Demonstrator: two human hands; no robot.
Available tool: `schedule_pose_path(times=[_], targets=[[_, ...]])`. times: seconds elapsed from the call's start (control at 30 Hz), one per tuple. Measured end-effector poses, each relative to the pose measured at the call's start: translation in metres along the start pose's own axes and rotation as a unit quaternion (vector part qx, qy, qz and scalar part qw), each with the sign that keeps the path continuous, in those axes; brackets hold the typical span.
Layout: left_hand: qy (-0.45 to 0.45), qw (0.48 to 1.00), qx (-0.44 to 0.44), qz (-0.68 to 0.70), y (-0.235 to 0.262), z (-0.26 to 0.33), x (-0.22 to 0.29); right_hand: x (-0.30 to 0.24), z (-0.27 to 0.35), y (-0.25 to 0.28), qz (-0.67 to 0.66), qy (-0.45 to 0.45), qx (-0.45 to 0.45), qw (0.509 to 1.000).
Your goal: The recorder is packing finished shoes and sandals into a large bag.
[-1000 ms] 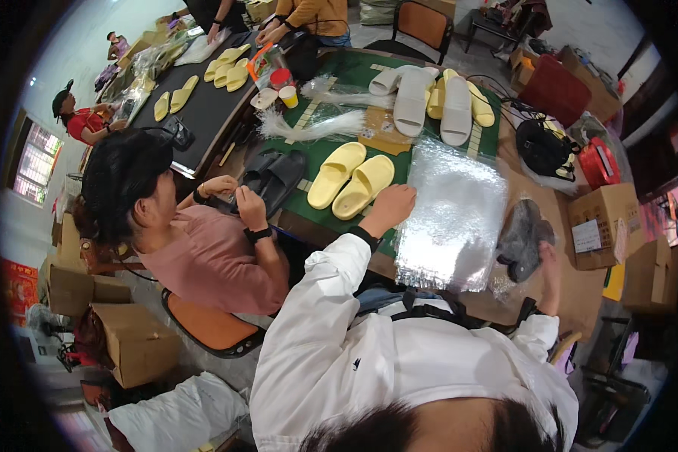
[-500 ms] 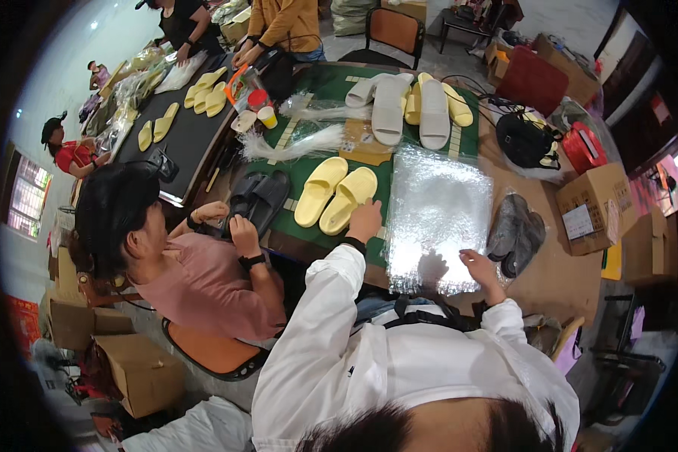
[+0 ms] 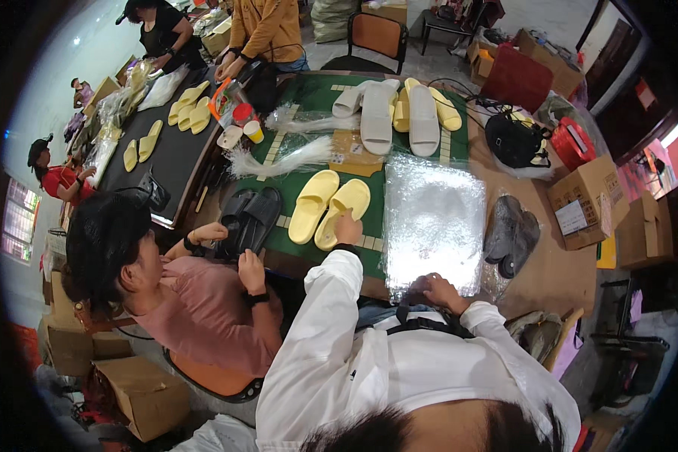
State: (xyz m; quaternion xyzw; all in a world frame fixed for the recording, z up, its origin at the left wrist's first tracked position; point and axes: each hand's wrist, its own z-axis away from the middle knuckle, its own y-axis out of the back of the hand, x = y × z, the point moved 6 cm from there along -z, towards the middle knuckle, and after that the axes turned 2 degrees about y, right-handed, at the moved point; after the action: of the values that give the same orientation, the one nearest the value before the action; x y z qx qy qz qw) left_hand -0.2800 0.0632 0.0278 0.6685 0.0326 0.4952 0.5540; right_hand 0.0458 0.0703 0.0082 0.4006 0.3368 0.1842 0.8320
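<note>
A pair of pale yellow slippers (image 3: 312,208) lies on the green table top in front of me. My left hand (image 3: 346,227) is at the right one, its fingers closed over the outer edge near the heel. Right of them is a flat stack of clear, shiny plastic bags (image 3: 434,203), bright with glare. Over the near edge of that stack is my right hand (image 3: 443,291), fingers loosely bent and apart, holding nothing that I can see. Whether the fingertips touch the plastic is unclear.
A co-worker (image 3: 203,294) at my left handles black slippers (image 3: 250,218). Grey slippers (image 3: 423,120) with yellow ones stand at the back. Dark grey slippers (image 3: 509,239) in plastic and a carton (image 3: 584,202) are on the right. Cups (image 3: 253,131) and white strands (image 3: 279,158) lie back left.
My left hand has moved left onto the right yellow slipper. My right hand has drawn back and left to the near edge of the bag stack. The whole view has shifted slightly.
</note>
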Motion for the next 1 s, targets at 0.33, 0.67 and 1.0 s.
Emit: schedule_pose_path(times=[0.33, 0.67, 1.0], targets=[[0.090, 0.947, -0.028, 0.306, -0.026, -0.030, -0.007, -0.006, 0.011, 0.006, -0.054, -0.016, 0.056, 0.997], [0.018, 0.879, 0.261, 0.399, 0.034, -0.032, 0.075, 0.008, 0.004, -0.007, -0.045, 0.004, 0.047, 0.998], [-0.108, 0.867, 0.268, 0.406, 0.104, 0.031, 0.178, 0.009, 0.002, -0.011, -0.081, 0.068, -0.022, 0.994]])
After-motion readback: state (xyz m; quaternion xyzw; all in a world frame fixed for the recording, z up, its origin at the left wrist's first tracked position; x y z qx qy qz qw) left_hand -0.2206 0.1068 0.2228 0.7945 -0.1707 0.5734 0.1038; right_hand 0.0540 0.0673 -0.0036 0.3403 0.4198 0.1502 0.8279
